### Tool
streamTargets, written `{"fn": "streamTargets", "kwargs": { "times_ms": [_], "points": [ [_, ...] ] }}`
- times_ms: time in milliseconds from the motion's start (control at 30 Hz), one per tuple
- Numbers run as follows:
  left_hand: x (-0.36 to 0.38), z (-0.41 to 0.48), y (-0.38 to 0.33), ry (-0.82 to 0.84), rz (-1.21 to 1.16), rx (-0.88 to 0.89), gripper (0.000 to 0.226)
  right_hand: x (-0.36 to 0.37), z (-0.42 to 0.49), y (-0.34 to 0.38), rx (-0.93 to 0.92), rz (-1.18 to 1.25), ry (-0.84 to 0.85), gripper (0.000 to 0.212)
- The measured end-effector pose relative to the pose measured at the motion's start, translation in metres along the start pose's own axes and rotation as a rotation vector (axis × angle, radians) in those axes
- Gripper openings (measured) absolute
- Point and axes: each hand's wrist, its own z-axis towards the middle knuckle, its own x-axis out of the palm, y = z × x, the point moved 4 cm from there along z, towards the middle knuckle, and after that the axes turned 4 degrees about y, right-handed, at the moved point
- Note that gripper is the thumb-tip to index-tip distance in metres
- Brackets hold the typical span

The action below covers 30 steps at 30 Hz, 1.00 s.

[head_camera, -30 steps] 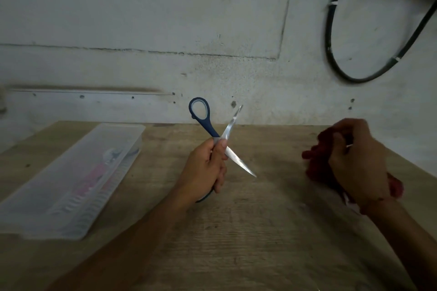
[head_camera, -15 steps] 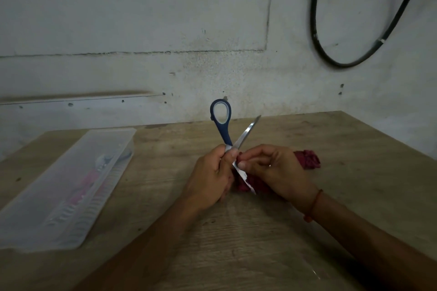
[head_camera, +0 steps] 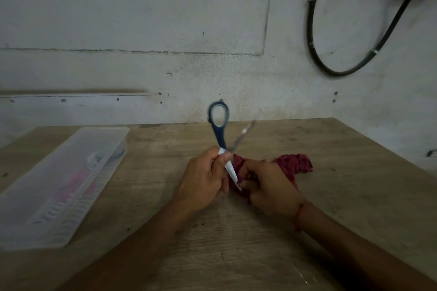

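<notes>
My left hand point(head_camera: 201, 179) grips a pair of blue-handled scissors point(head_camera: 221, 134) near the pivot, with the blades spread apart. One blue handle loop points up and one blade points up to the right. The other blade slants down toward my right hand point(head_camera: 267, 186). My right hand holds a crumpled red cloth point(head_camera: 293, 164) against that lower blade, just above the wooden table point(head_camera: 236, 243). Part of the cloth trails out to the right on the table. The second handle loop is hidden behind my left hand.
A long clear plastic box point(head_camera: 59, 184) with pink and dark items inside lies on the table's left side. A grey wall stands close behind the table, with a black cable loop point(head_camera: 314, 49) hanging at the upper right. The table's right edge slants off at the right.
My right hand came in from the right with the red cloth and now holds it against the lower scissor blade. The scissors have tilted more upright in my left hand.
</notes>
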Motion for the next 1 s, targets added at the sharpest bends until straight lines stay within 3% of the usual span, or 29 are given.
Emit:
{"fn": "streamTargets", "kwargs": {
  "times_ms": [133,267,333,433,667,833,933,1000],
  "points": [
    [-0.037,0.008,0.004,-0.166,-0.161,-0.04,0.023,-0.007,0.0,-0.014,0.064,0.057,-0.083,0.01],
    [-0.029,0.007,0.003,-0.12,-0.166,-0.041,0.023,-0.023,0.002,-0.007,0.066,0.406,-0.354,0.006],
    [-0.014,0.005,0.002,-0.059,-0.146,-0.043,0.023,-0.02,0.002,0.003,0.031,0.536,-0.36,0.013],
    [-0.001,0.002,-0.001,-0.002,-0.097,-0.021,0.024,-0.004,0.003,0.01,0.026,0.567,-0.234,0.02],
    [-0.001,-0.001,-0.006,0.001,-0.031,0.068,0.025,0.002,0.008,0.0,0.072,0.317,-0.144,0.009],
    [-0.039,0.008,-0.008,-0.216,-0.093,0.065,0.023,-0.014,0.004,-0.018,0.085,-0.076,-0.137,0.012],
    [-0.057,0.011,-0.011,-0.291,0.032,0.107,0.017,-0.044,0.002,-0.039,0.183,-0.217,-0.233,0.032],
    [-0.055,0.013,-0.008,-0.242,0.115,0.076,0.003,-0.057,0.004,-0.047,0.297,-0.26,-0.247,0.062]
  ]
}}
